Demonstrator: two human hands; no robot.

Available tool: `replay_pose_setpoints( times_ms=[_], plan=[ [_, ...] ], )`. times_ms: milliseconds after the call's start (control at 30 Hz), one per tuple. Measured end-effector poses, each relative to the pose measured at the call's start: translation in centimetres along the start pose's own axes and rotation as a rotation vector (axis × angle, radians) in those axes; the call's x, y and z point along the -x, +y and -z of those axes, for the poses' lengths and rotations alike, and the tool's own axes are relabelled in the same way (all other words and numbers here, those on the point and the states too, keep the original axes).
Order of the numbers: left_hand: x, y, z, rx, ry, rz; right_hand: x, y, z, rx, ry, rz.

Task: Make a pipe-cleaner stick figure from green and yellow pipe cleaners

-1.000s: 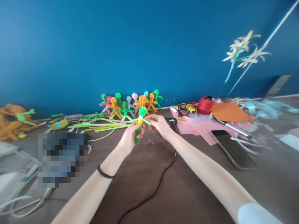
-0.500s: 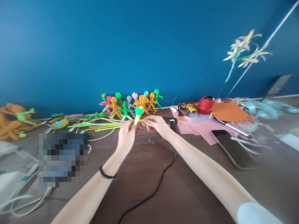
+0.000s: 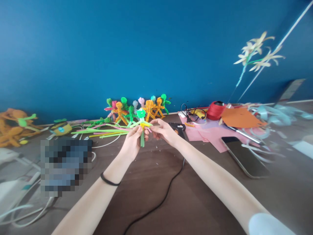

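Head view: left hand (image 3: 132, 143) fingers clamped on upright green-headed figure (image 3: 141, 113), just off centre toward 8 o'clock; right hand (image 3: 165, 132) fingers pinched on its 3 o'clock arm (image 3: 147, 124). Fuzzy stems (image 3: 97, 131) at 9, counter (image 3: 146, 182) below.

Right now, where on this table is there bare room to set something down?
Two mostly bare patches of table: one between the left forearm and the black cable, one between that cable and the right forearm. Crowded: along the wall, with fuzzy figures and a red spool, and at left around the pixelated object.
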State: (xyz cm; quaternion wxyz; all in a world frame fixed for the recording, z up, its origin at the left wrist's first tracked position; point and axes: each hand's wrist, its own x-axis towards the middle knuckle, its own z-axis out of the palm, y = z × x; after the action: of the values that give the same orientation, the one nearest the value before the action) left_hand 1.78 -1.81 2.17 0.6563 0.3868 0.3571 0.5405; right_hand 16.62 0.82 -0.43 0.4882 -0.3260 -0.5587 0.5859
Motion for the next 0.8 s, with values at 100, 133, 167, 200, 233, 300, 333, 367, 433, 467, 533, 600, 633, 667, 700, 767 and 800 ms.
replay_pose_setpoints(
  times_ms=[100, 133, 167, 200, 233, 300, 333, 367, 433, 467, 533, 600, 633, 667, 700, 767, 800],
  plan=[
    [-0.18, -0.21, 0.23, 0.052, -0.066, 0.022, 0.00, 0.01, -0.03, 0.016, -0.047, 0.002],
    [-0.23, -0.28, 0.33, 0.065, -0.094, 0.036, -0.01, 0.01, -0.04, 0.023, -0.051, 0.015],
    [-0.26, -0.33, 0.42, 0.078, -0.123, 0.051, -0.01, 0.01, -0.05, 0.029, -0.050, 0.030],
    [-0.27, -0.35, 0.50, 0.088, -0.149, 0.069, -0.01, 0.01, -0.05, 0.034, -0.044, 0.044],
    [-0.24, -0.34, 0.54, 0.096, -0.173, 0.088, -0.01, 0.01, -0.05, 0.037, -0.038, 0.054],
    [-0.07, -0.22, 0.52, 0.113, -0.217, 0.125, -0.01, 0.02, -0.02, 0.030, -0.026, 0.063],
    [0.06, -0.13, 0.46, 0.120, -0.237, 0.146, 0.00, 0.02, 0.00, 0.021, -0.024, 0.067],
    [0.21, -0.03, 0.38, 0.127, -0.256, 0.168, 0.01, 0.03, 0.03, 0.009, -0.022, 0.071],
    [0.47, 0.13, 0.25, 0.139, -0.293, 0.209, 0.03, 0.03, 0.08, -0.010, -0.020, 0.074],
    [0.57, 0.18, 0.21, 0.141, -0.308, 0.227, 0.05, 0.03, 0.11, -0.015, -0.020, 0.073],
    [0.63, 0.21, 0.22, 0.139, -0.324, 0.247, 0.07, 0.03, 0.16, -0.023, -0.025, 0.068],
    [0.54, 0.18, 0.28, 0.130, -0.318, 0.243, 0.08, 0.05, 0.19, -0.043, -0.034, 0.058],
    [0.47, 0.17, 0.30, 0.124, -0.308, 0.233, 0.07, 0.06, 0.21, -0.055, -0.036, 0.054],
    [0.38, 0.16, 0.30, 0.118, -0.293, 0.218, 0.06, 0.09, 0.23, -0.063, -0.035, 0.050],
    [0.30, 0.16, 0.28, 0.107, -0.276, 0.199, 0.03, 0.11, 0.25, -0.066, -0.032, 0.049],
    [0.14, 0.13, 0.19, 0.066, -0.238, 0.146, -0.03, 0.15, 0.29, -0.062, -0.021, 0.052],
    [0.07, 0.06, 0.13, 0.034, -0.221, 0.114, -0.06, 0.14, 0.30, -0.058, -0.012, 0.055]
  ],
)
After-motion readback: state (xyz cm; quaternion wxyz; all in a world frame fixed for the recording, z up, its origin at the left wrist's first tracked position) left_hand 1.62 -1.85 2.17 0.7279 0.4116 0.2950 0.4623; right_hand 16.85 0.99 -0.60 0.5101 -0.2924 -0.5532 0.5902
